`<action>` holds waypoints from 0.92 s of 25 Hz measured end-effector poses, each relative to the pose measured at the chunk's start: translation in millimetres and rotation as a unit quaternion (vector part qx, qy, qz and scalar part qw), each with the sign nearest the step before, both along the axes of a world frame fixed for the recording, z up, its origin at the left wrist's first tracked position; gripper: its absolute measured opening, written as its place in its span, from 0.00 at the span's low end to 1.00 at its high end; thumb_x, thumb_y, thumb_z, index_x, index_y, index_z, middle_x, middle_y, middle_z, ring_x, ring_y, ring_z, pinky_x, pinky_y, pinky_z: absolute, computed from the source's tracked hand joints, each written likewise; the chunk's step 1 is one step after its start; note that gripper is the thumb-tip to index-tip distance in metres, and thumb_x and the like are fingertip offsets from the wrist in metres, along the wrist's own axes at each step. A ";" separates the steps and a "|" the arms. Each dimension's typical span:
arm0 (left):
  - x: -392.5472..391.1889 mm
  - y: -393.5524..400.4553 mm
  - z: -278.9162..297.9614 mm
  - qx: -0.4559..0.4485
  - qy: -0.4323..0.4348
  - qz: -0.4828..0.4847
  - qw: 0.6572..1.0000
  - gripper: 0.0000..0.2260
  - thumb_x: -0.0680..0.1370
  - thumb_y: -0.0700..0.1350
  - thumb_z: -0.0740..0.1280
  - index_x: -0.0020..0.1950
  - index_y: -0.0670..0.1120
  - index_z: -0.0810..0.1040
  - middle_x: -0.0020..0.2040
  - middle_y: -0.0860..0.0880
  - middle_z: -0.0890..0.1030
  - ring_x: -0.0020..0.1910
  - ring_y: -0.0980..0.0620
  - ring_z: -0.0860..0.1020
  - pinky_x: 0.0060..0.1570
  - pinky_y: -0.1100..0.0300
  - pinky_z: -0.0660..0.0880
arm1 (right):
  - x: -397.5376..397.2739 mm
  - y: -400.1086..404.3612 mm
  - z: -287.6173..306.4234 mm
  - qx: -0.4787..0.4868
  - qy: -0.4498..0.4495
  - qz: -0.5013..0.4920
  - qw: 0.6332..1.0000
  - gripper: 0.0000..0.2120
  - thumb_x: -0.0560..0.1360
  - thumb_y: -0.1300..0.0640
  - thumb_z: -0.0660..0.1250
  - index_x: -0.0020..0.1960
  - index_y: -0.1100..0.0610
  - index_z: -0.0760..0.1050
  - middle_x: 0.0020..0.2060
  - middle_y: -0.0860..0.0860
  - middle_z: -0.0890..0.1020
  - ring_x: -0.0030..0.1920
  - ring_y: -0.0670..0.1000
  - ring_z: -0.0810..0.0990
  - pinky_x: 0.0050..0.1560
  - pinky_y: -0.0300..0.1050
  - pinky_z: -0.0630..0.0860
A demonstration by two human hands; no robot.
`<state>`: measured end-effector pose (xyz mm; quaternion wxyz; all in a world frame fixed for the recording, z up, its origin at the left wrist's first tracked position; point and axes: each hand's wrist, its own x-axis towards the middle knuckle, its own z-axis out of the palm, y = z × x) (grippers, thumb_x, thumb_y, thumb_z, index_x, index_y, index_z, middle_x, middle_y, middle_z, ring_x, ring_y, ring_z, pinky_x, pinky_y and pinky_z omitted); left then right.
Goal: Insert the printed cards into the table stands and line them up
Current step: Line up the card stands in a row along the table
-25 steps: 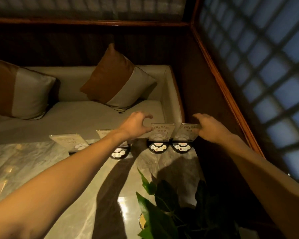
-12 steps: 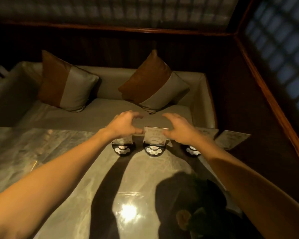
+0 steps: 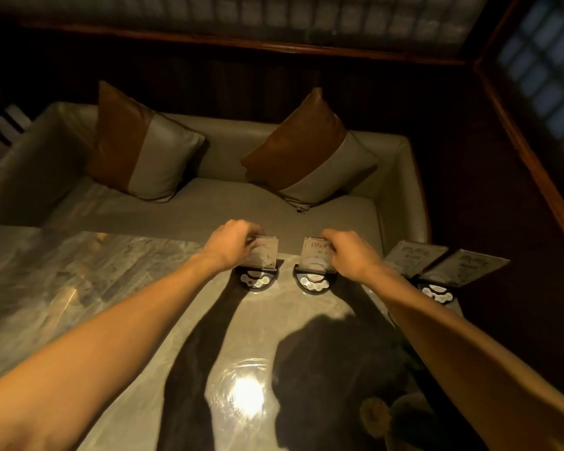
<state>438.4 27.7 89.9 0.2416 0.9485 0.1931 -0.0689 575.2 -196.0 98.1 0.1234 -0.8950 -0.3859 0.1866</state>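
A marble table (image 3: 79, 288) is filling the lower left, its far edge running along a pale sofa (image 3: 209, 209) where two brown-and-grey cushions (image 3: 144, 148) are leaning against the backrest.

The left hand (image 3: 230, 245) is reaching to the far edge of the table, its fingers curling over the top of the left card (image 3: 266, 255) and pinching it from above. That card is standing upright in a dark round stand (image 3: 257, 281) with pale spots on its base.

Just beside it to the right, apart by a small gap, a second card (image 3: 315, 255) is standing in its own stand (image 3: 313, 283). The right hand (image 3: 350, 255) is closing its fingers over this card's top right corner, gripping it; the fingertips themselves are hidden behind the card and knuckles.

Further right, near the table's corner, two more cards (image 3: 411, 257) are leaning back at a tilt, side by side and touching, above a stand (image 3: 437, 292) partly hidden by the right forearm. All the stands are sitting roughly in one row along the far edge.

A bright light reflection is glaring on the table in the foreground, with a dark plant (image 3: 394, 415) showing at the lower right.
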 end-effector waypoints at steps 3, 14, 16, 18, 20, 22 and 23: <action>12.7 -7.2 0.3 0.015 0.001 -0.016 1.000 0.15 0.80 0.42 0.68 0.66 0.50 0.79 0.63 0.48 0.83 0.63 0.48 0.80 0.62 0.46 0.78 | 11.6 -5.5 6.8 -0.008 0.002 0.012 1.000 0.11 0.79 0.63 0.61 0.57 0.54 0.78 0.52 0.56 0.85 0.53 0.60 0.82 0.46 0.49 0.76; 66.5 -47.6 -5.4 0.010 -0.022 -0.051 0.998 0.14 0.80 0.44 0.69 0.65 0.50 0.81 0.62 0.50 0.84 0.62 0.48 0.81 0.61 0.47 0.78 | 61.9 -42.2 15.2 -0.023 -0.010 -0.020 0.999 0.12 0.80 0.59 0.63 0.59 0.49 0.79 0.53 0.52 0.85 0.53 0.55 0.82 0.52 0.53 0.81; 73.2 -52.3 -5.7 0.016 -0.027 -0.059 0.998 0.14 0.79 0.44 0.69 0.65 0.50 0.81 0.62 0.49 0.84 0.61 0.48 0.81 0.60 0.47 0.79 | 65.5 -47.4 13.0 -0.027 -0.008 -0.018 0.999 0.12 0.80 0.60 0.64 0.60 0.50 0.79 0.53 0.52 0.85 0.53 0.54 0.82 0.50 0.51 0.80; 79.0 -55.7 -6.8 0.017 -0.027 -0.062 0.998 0.13 0.79 0.44 0.69 0.64 0.51 0.81 0.61 0.50 0.84 0.61 0.47 0.82 0.59 0.46 0.79 | 67.9 -51.9 10.8 -0.023 -0.003 -0.020 1.000 0.11 0.80 0.60 0.63 0.60 0.51 0.79 0.54 0.52 0.85 0.53 0.53 0.82 0.50 0.51 0.80; 82.5 -58.0 -7.3 0.013 -0.024 -0.064 0.998 0.13 0.79 0.44 0.69 0.64 0.51 0.81 0.61 0.49 0.85 0.61 0.47 0.82 0.59 0.46 0.79 | 68.3 -54.5 8.7 -0.020 0.005 -0.020 1.000 0.11 0.81 0.60 0.63 0.60 0.51 0.79 0.55 0.52 0.84 0.54 0.54 0.82 0.53 0.54 0.81; 85.2 -59.5 -8.4 0.014 -0.025 -0.064 0.998 0.13 0.79 0.44 0.69 0.64 0.51 0.81 0.61 0.49 0.84 0.61 0.47 0.81 0.59 0.46 0.79 | 68.5 -56.6 6.0 -0.020 0.011 -0.022 0.999 0.12 0.80 0.59 0.63 0.61 0.50 0.78 0.56 0.53 0.84 0.55 0.55 0.81 0.55 0.57 0.81; 86.2 -60.3 -8.8 0.014 -0.025 -0.064 0.998 0.13 0.79 0.44 0.69 0.64 0.51 0.81 0.61 0.49 0.84 0.61 0.47 0.81 0.58 0.45 0.79 | 68.7 -57.7 4.2 -0.018 0.011 -0.025 0.999 0.12 0.80 0.59 0.63 0.61 0.50 0.79 0.56 0.53 0.84 0.55 0.55 0.81 0.55 0.58 0.80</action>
